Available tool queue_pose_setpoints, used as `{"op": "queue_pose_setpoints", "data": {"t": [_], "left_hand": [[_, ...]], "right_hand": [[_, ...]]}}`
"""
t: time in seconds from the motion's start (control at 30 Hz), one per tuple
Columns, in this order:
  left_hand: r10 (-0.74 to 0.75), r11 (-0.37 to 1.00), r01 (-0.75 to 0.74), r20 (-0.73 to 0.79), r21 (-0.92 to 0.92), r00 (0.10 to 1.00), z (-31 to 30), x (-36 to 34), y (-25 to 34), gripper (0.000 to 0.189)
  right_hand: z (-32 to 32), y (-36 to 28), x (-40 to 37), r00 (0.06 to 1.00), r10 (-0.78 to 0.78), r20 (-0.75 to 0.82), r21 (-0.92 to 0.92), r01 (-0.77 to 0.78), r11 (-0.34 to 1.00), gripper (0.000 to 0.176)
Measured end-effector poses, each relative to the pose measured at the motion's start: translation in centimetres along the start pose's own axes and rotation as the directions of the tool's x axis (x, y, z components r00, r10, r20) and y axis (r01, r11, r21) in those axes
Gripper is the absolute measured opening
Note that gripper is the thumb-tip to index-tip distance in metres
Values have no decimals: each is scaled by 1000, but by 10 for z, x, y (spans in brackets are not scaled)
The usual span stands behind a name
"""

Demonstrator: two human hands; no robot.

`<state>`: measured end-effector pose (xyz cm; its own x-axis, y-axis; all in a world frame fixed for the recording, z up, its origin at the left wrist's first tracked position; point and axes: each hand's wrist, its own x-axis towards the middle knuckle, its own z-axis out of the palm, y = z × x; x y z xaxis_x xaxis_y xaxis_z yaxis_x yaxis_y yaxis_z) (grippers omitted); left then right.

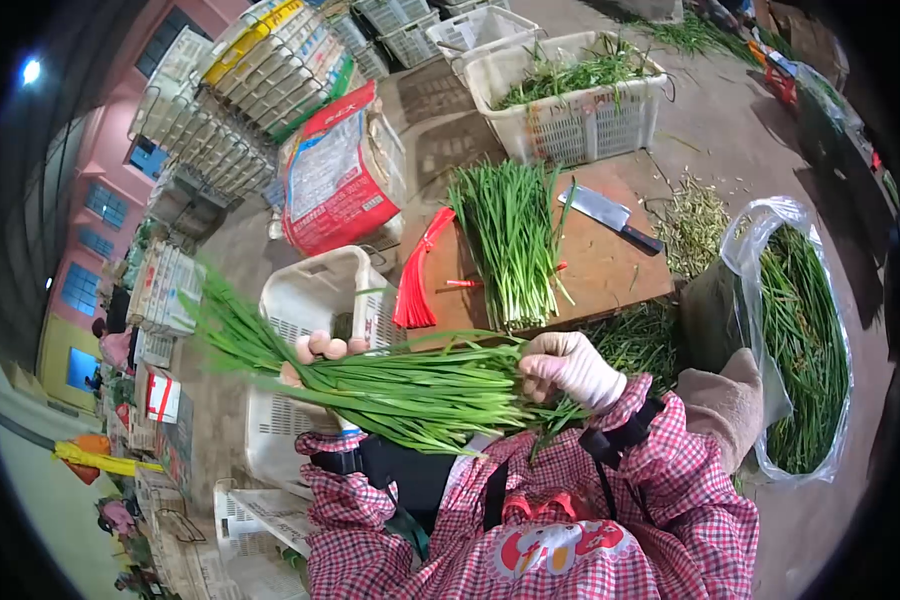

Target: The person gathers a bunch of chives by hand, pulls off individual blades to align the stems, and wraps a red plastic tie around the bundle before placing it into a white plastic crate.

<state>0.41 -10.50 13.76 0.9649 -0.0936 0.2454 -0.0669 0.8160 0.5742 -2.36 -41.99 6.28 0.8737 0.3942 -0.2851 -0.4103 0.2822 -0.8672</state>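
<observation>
A loose bunch of garlic chives lies across my lap, its leaves pointing left and its stalk ends to the right. My left hand is wrapped round the leafy part from beneath; its palm is hidden. At the stalk ends, my right hand, in a pale glove, pinches with its fingertips at some chives. In front, another bunch of garlic chives rests on a wooden board. Red ties lie to its left, and a cleaver with a dark handle to its right.
A white crate with loose greens stands beyond the board. At right, a clear plastic bag holds more greens beside a heap of trimmings. A red and white sack and a white basket are at left, with stacked crates behind.
</observation>
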Motion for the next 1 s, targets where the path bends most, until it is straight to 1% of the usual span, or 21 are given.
{"op": "queue_pose_setpoints", "data": {"t": [0.03, 0.07, 0.13, 0.17, 0.33, 0.37, 0.4, 0.43, 0.47, 0.5, 0.53, 0.57, 0.6, 0.63, 0.67, 0.7, 0.77, 0.87, 0.93, 0.97, 1.0], "left_hand": [[0, 997, -2, 31, 71, 1000, -39, -1, 12, 28], [62, 979, -29, -162, 201, 985, -20, -4, 13, 20], [64, 982, -39, 130, -185, 989, -31, 6, 11, 18], [61, 959, -24, 123, -283, 991, -31, 7, 11, 21], [43, 955, -38, 11, -293, 999, -44, 7, 19, 22], [68, 975, -60, 30, -213, 997, -57, 8, 24, 23], [90, 988, -83, 51, -130, 995, -75, 8, 31, 23], [198, 979, -204, -247, 2, 949, -109, 7, 36, 24], [195, 980, -200, -248, 3, 949, -92, 6, 31, 24], [208, 976, -217, -262, -5, 942, -61, 6, 22, 16], [222, 972, -235, -276, -15, 935, -44, 8, 16, 20], [218, 973, -231, -279, -17, 935, -43, 11, 16, 20], [203, 961, -258, -380, -100, 903, -42, 12, 16, 22], [179, 940, -293, -474, -177, 862, -42, 13, 16, 24], [146, 909, -334, -559, -250, 816, -41, 15, 17, 26], [145, 909, -333, -558, -252, 817, -37, 14, 16, 26], [9, 915, -216, -518, -342, 855, -27, 11, 14, 25], [61, 941, -250, -610, -230, 790, -26, 9, 10, 22], [115, 927, -284, -535, -246, 837, -52, 3, 10, 15], [105, 951, -224, -460, -213, 882, -67, -1, 14, 15], [88, 971, -165, -383, -174, 920, -76, -4, 18, 18]], "right_hand": [[-7, 2, -3, 999, -34, 26, 71, 32, 997, 19], [-14, 5, -7, 996, -73, 45, 141, 66, 988, 20], [-30, 7, -16, 998, -56, 27, 375, 41, 926, 22], [-41, 10, -22, 997, -76, 25, 392, 61, 918, 24], [-86, 18, -50, 992, -103, -75, 339, 122, 933, 27], [-99, 19, -58, 990, -118, -83, 146, 129, 981, 20], [-105, 17, -64, 988, 66, -142, -148, -88, 985, 24], [-103, 10, -70, 992, 78, -101, -660, -125, 741, 28], [-99, 5, -73, 991, 111, -73, -960, -100, 261, 33], [-90, 10, -72, 977, 186, -103, -958, -148, 246, 46], [-65, -14, -83, 984, 174, -34, -900, -106, 423, 43], [-50, -8, -83, 985, 174, -8, -578, -147, 803, 42], [-35, 0, -86, 987, 162, 14, -112, -159, 981, 42], [-22, 2, -83, 986, 164, 13, -111, -162, 981, 42], [-10, 2, -79, 991, 128, 28, 95, -130, 987, 43], [1, 1, -73, 995, 89, 35, 297, -95, 950, 45], [17, 1, -60, 997, 79, 9, 384, -77, 920, 41], [30, 21, -34, 995, 91, 47, 604, -101, 791, 26], [40, 29, -22, 994, 59, 97, 743, -112, 660, 24], [46, 24, -22, 993, 113, 30, 736, -99, 670, 22], [49, 31, -16, 997, 83, 8, 747, -61, 662, 23]]}}
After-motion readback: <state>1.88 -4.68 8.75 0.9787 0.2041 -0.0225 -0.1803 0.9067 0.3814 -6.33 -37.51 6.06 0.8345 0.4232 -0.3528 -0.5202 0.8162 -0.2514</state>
